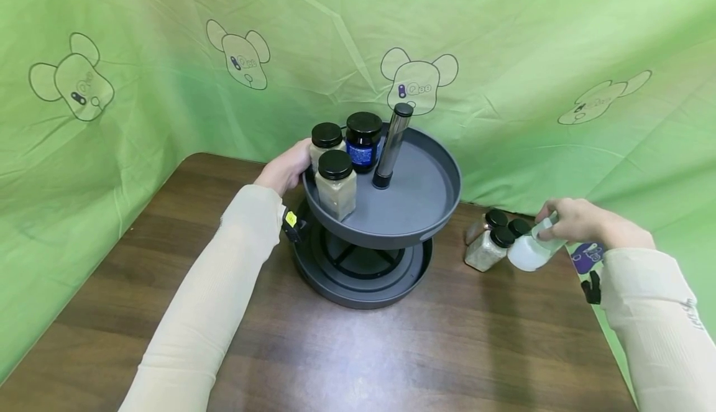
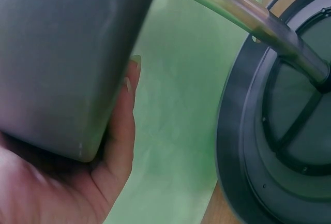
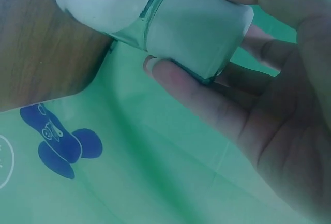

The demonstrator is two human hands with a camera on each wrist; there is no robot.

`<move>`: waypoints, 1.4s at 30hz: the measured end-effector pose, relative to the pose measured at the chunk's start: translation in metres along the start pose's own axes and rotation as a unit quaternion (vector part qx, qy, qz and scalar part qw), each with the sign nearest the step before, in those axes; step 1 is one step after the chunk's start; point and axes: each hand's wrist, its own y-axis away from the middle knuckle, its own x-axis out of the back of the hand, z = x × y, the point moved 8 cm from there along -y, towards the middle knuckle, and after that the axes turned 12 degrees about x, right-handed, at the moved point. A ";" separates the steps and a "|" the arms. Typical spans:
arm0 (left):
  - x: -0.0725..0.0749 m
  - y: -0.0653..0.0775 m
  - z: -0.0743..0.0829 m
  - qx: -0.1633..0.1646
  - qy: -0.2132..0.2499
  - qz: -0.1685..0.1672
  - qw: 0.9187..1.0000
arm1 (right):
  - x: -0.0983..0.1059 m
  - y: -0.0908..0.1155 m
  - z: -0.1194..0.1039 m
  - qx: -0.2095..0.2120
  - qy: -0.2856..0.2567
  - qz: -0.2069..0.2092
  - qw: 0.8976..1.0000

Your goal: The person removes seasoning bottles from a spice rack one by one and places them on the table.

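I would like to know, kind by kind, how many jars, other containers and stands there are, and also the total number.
Black-lidded jars: 6 (3 on the upper tray, 3 on the table)
Clear and white container, in the right hand: 1
Two-tier stand: 1
Total: 8

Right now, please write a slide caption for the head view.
Left hand holds a two-tier stand; right hand grips a pale container beside black-lidded jars.
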 end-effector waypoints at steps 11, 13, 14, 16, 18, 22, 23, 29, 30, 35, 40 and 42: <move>-0.001 0.002 0.000 0.003 0.003 -0.004 1.000 | -0.007 -0.003 -0.001 -0.002 0.004 -0.005 1.000; 0.000 0.002 0.000 0.003 0.005 -0.002 1.000 | -0.009 -0.005 0.000 -0.003 0.002 -0.007 1.000; 0.000 0.002 0.000 0.003 0.006 -0.002 1.000 | -0.010 -0.005 0.000 -0.005 -0.002 -0.009 1.000; -0.001 0.002 0.001 0.002 0.003 -0.002 1.000 | -0.013 -0.006 0.001 -0.011 -0.013 -0.014 1.000; -0.001 0.002 0.001 0.003 0.006 -0.004 1.000 | -0.016 -0.006 0.002 -0.017 -0.024 -0.020 0.999; -0.002 0.003 0.000 0.007 0.011 -0.008 1.000 | -0.020 -0.007 0.004 -0.021 -0.035 -0.026 0.999; -0.002 0.003 0.000 0.007 0.011 -0.008 1.000 | -0.021 -0.007 0.005 -0.021 -0.034 -0.026 0.999; -0.001 0.002 -0.001 0.008 0.012 -0.006 1.000 | -0.025 -0.008 0.007 -0.022 -0.036 -0.026 0.999; -0.001 0.002 -0.001 0.008 0.012 -0.006 1.000 | -0.026 -0.008 0.007 -0.022 -0.038 -0.027 0.999; -0.001 0.003 0.000 0.003 0.007 -0.005 1.000 | -0.029 -0.009 0.009 -0.017 -0.039 -0.022 0.999; 0.000 0.003 0.000 0.001 -0.004 0.005 1.000 | -0.033 -0.012 0.010 -0.014 -0.038 -0.017 0.999; 0.000 0.002 0.000 0.002 -0.004 0.003 1.000 | -0.035 -0.013 0.010 -0.013 -0.036 -0.020 0.999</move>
